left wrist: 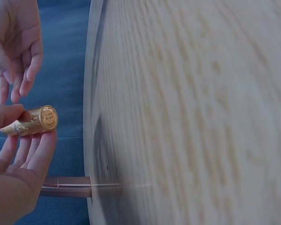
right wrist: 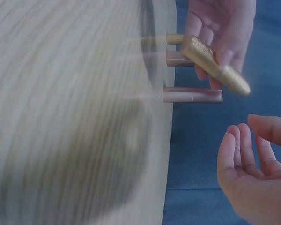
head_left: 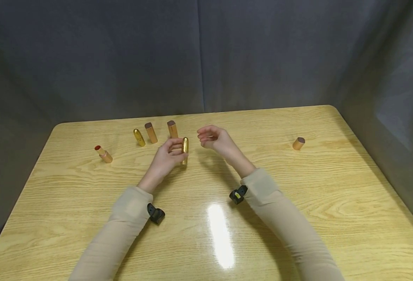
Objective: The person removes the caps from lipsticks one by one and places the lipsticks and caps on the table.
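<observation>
Pinched between the thumb and fingers of my left hand (head_left: 164, 159) is a gold lipstick (head_left: 185, 146) with a rounded end, raised off the table. Its flat base with small engraved print faces the left wrist camera, where the gold lipstick (left wrist: 33, 121) lies slanted across the fingers. My right hand (head_left: 219, 142) hovers to its right with loosely bent fingers and holds nothing. In the right wrist view, a gap separates the right hand (right wrist: 255, 180) from the gold lipstick (right wrist: 215, 65). Just behind the left hand stands a copper lipstick (head_left: 172, 128), its lower part hidden.
Left of the hands stand another copper lipstick (head_left: 151, 132), a second gold lipstick (head_left: 139, 137) and an uncapped lipstick (head_left: 103, 153) with a red tip. A short copper cap (head_left: 299, 143) stands far right on the wooden table (head_left: 178, 242). Dark curtains (head_left: 122, 58) hang behind and beside it.
</observation>
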Motion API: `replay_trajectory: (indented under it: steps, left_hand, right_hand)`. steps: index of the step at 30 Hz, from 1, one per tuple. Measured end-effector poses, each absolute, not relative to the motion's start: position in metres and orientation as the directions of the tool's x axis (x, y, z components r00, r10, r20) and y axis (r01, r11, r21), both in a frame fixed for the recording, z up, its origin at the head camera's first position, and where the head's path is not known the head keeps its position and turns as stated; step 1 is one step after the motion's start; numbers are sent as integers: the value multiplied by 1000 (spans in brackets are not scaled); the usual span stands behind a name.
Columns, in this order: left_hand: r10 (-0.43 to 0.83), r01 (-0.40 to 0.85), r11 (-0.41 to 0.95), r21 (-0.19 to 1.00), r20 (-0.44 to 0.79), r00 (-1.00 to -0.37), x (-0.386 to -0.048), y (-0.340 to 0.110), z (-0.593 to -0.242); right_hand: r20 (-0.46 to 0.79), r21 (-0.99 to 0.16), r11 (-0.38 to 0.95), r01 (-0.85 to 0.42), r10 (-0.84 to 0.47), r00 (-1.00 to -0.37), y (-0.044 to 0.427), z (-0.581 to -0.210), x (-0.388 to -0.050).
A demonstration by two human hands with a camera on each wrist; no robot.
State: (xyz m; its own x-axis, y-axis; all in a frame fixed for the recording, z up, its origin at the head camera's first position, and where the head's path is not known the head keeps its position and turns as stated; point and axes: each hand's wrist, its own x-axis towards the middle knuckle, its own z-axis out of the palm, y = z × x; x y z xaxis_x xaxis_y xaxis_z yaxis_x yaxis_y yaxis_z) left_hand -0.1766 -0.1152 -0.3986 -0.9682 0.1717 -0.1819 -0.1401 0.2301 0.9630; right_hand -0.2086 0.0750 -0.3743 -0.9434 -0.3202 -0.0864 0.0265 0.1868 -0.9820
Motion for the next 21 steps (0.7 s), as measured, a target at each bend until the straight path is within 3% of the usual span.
replay_trajectory:
  steps: [21]
  left_hand:
    - [206,-114,230,966,-163,-965,-174,-104,-400]
  right_hand:
    - [-187,-961,254,108,-313,-931,68,-392,-203]
